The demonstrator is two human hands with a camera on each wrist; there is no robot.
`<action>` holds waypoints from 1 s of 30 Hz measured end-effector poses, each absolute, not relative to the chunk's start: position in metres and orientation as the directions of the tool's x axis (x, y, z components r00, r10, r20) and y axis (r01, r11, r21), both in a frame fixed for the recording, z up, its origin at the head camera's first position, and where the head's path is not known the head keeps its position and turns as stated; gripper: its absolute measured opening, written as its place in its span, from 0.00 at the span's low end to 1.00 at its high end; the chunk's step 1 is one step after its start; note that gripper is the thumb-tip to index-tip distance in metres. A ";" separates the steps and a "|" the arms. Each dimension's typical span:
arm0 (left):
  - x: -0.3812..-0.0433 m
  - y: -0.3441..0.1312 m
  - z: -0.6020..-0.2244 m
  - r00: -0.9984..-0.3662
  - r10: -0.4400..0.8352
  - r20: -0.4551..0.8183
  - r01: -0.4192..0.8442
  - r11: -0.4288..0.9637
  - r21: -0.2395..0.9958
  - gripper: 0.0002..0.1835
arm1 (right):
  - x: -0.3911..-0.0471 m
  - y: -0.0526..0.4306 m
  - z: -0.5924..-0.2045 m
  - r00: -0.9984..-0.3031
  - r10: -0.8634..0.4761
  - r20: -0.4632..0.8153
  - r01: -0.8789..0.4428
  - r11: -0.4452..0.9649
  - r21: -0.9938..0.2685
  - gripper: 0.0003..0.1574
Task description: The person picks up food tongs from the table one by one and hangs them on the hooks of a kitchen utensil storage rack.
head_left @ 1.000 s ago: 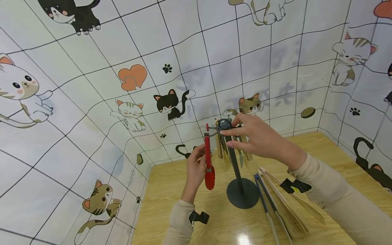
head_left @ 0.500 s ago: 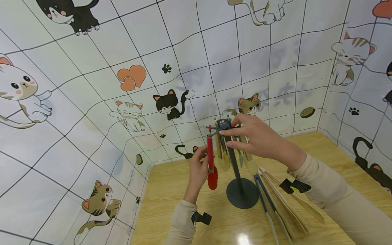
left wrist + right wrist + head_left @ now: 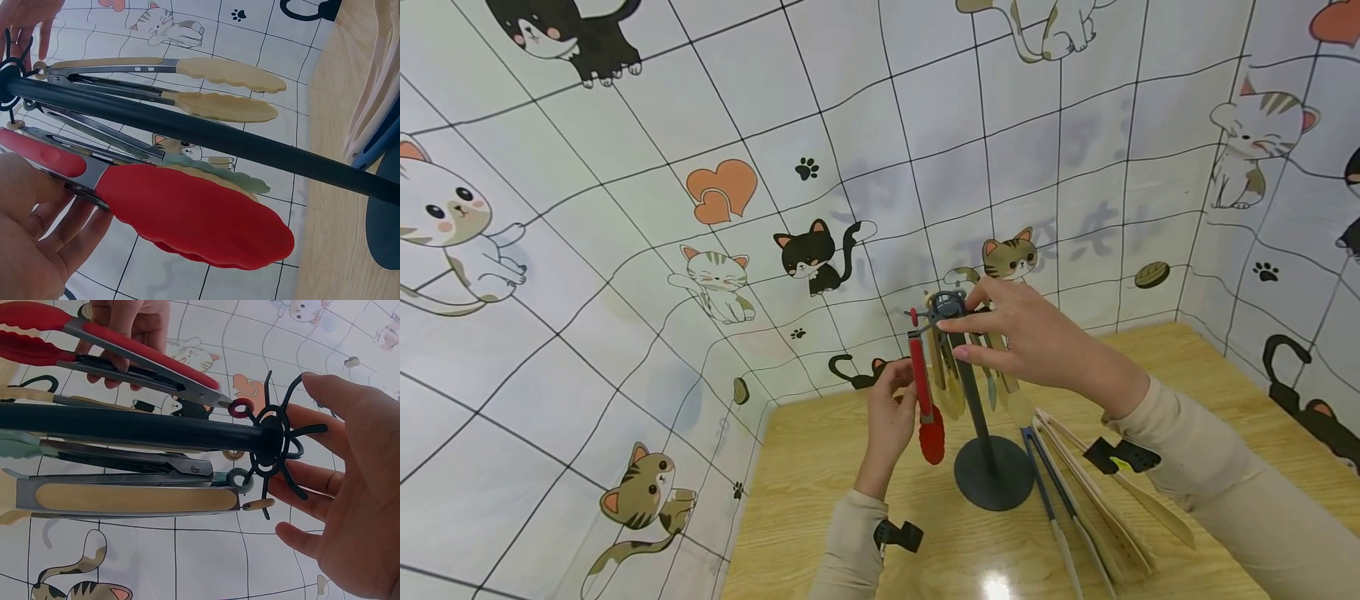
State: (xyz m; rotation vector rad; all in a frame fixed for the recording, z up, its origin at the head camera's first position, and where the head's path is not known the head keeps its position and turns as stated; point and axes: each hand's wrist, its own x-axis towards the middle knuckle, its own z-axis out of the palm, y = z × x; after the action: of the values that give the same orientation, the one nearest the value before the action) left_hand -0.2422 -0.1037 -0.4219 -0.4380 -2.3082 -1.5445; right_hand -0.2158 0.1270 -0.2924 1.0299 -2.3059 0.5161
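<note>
My left hand [image 3: 889, 417] grips red-handled tongs [image 3: 920, 379] just left of a dark hook stand [image 3: 992, 475]. The tongs hang with their red scalloped heads [image 3: 200, 212] downward. In the right wrist view, their red end ring [image 3: 240, 407] is at one of the stand's hooks, apparently on it. My right hand [image 3: 1041, 337] holds the stand's top, thumb at a hook tip and fingers behind the hook ring [image 3: 270, 440]. Beige tongs [image 3: 231, 75] and green-tipped tongs [image 3: 219, 173] hang from other hooks; some are partly hidden behind the pole.
On the wooden table [image 3: 820, 500], right of the stand base, lie blue-and-grey tongs [image 3: 1060, 508] and several pale wooden utensils [image 3: 1101, 500]. A white sheet [image 3: 820, 67] with cat prints and grid lines covers the walls behind and beside the table.
My left hand has shifted slightly right with the red tongs, closer to the pole. Their heads have swung to the right. My right hand stays at the stand's top.
</note>
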 end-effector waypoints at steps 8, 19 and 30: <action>-0.247 -0.103 -0.430 -0.884 0.076 0.461 0.454 0.368 0.811 0.12 | -0.216 0.127 -0.292 -0.549 -0.556 0.624 -0.766 0.634 -0.108 0.24; -0.248 -0.099 -0.431 -0.881 0.060 0.469 0.453 0.390 0.802 0.10 | -0.216 0.127 -0.294 -0.553 -0.554 0.622 -0.766 0.632 -0.117 0.24; -0.250 -0.098 -0.432 -0.876 0.057 0.478 0.462 0.383 0.800 0.12 | -0.218 0.128 -0.295 -0.547 -0.560 0.623 -0.768 0.631 -0.107 0.23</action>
State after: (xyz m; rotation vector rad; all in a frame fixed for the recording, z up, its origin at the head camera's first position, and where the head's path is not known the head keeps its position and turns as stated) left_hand -0.2498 -0.0983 -0.4324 -0.4498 -2.2745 -1.4948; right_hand -0.2179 0.1279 -0.2948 1.0366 -2.3056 0.5024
